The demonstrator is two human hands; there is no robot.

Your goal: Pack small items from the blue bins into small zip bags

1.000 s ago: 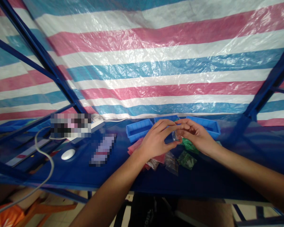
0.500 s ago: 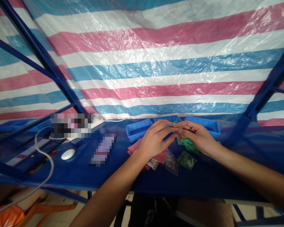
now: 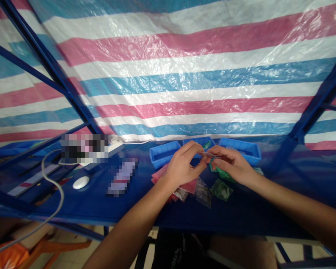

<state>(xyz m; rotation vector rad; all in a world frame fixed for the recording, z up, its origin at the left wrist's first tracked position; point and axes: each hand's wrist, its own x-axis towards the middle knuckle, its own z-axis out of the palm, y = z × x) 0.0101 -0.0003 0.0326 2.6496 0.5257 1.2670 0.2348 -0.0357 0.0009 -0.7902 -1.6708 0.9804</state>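
Note:
Both hands meet over the blue table, pinching a thin flat piece point(image 3: 210, 154) seen nearly edge-on; its kind cannot be made out. My left hand point(image 3: 183, 164) grips its left end between thumb and fingers. On the other end, my right hand point(image 3: 233, 162) is closed with curled fingers. Pink plastic bags point(image 3: 189, 185) lie in a pile beneath my left hand. Beside them are a clear bag point(image 3: 203, 192) and a green-tinted bag point(image 3: 221, 189) with small pieces inside. More green bags point(image 3: 225, 173) sit partly hidden under my right hand.
Three blue bins stand behind my hands: left point(image 3: 165, 154), middle point(image 3: 197, 142) with something green in it, and right point(image 3: 252, 152). A white mouse point(image 3: 81, 182), a blurred-out oblong item point(image 3: 122, 177) and a white cable point(image 3: 57, 183) are to the left. A striped sheet point(image 3: 184, 74) hangs behind.
My hands have tilted and drawn slightly apart, so the thin flat piece between them now shows more clearly. The bags and bins stay where they were.

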